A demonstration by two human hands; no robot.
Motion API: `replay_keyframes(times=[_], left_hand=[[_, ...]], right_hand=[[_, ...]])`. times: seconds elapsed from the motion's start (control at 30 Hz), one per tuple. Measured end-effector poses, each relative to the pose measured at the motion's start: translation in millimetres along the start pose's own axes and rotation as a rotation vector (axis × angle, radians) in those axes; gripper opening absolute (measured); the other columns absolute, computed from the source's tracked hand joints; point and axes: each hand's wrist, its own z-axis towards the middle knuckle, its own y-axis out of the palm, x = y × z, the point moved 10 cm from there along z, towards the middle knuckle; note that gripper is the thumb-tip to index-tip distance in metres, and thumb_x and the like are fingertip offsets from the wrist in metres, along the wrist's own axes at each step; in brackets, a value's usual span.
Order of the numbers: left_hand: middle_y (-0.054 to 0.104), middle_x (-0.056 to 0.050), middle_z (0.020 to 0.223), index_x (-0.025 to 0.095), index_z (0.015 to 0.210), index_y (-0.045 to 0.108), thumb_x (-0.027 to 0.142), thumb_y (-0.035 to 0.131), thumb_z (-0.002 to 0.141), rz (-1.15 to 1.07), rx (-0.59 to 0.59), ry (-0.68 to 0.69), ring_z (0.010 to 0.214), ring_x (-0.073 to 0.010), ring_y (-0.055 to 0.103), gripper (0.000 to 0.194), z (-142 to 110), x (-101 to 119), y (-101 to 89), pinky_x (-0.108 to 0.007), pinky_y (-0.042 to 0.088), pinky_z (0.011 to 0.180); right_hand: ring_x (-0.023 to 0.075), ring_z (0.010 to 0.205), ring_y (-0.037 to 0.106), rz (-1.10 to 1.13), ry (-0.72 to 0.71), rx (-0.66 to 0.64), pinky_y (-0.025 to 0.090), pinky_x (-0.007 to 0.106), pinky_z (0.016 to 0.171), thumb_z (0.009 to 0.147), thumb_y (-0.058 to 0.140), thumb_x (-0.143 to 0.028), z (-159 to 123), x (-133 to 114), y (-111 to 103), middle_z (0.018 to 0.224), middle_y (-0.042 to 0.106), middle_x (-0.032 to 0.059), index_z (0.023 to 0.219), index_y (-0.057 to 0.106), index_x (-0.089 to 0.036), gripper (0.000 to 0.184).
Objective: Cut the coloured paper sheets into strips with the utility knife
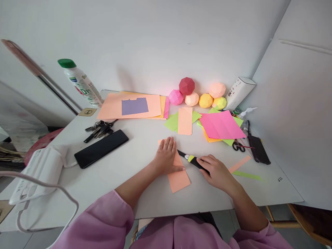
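My left hand (167,157) lies flat with its fingers stretched out, pressing a strip of peach paper (179,181) onto the white table. Part of the strip is covered by the palm and fingers. My right hand (214,169) is wrapped round the black and yellow handle of a utility knife (192,159). The knife's dark blade points up and left, its tip at the strip's right edge close to my left fingers. Beyond my hands, a peach paper rectangle (185,121) rests on green paper (171,122).
Pink paper (221,125), scissors (239,146) and thin paper strips (246,175) lie to the right. Several faceted paper balls (186,86) line the wall. On the left are a black phone (101,148), keys (100,129), a bottle (84,84) and a white power strip (38,173) with a cable.
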Motion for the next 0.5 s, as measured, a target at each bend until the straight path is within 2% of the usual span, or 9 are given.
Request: replay_keyframes(times=[0.2,0.4,0.5], left_hand=[[0.019,-0.024,0.152,0.000,0.144,0.024,0.083,0.030,0.070,0.021,-0.006,0.003,0.142,-0.0373,0.010,0.112,-0.3,-0.2,1.0,-0.050,0.007,0.113],[0.019,-0.025,0.152,-0.002,0.143,0.025,0.083,0.031,0.069,0.021,-0.014,-0.004,0.142,-0.0375,0.010,0.113,0.4,-0.9,1.2,-0.048,0.006,0.113],[0.019,-0.026,0.152,-0.003,0.143,0.025,0.083,0.030,0.070,0.022,-0.008,-0.001,0.142,-0.0373,0.010,0.113,0.1,-0.6,0.8,-0.049,0.006,0.113]], right_hand=[[0.0248,0.091,0.057,-0.039,-0.032,-0.021,0.055,0.043,0.077,0.086,0.048,-0.014,20.6,-4.4,9.6,0.103,0.065,0.0122,0.118,0.061,-0.015,0.035],[0.0252,0.094,0.056,-0.034,0.016,0.005,0.055,0.041,0.076,0.086,0.047,-0.014,14.8,9.0,5.7,0.103,0.065,0.0107,0.119,0.061,-0.018,0.036],[0.0251,0.094,0.056,-0.030,-0.006,-0.012,0.055,0.041,0.077,0.086,0.048,-0.014,19.7,7.3,8.3,0.105,0.065,0.0123,0.118,0.061,-0.014,0.035]])
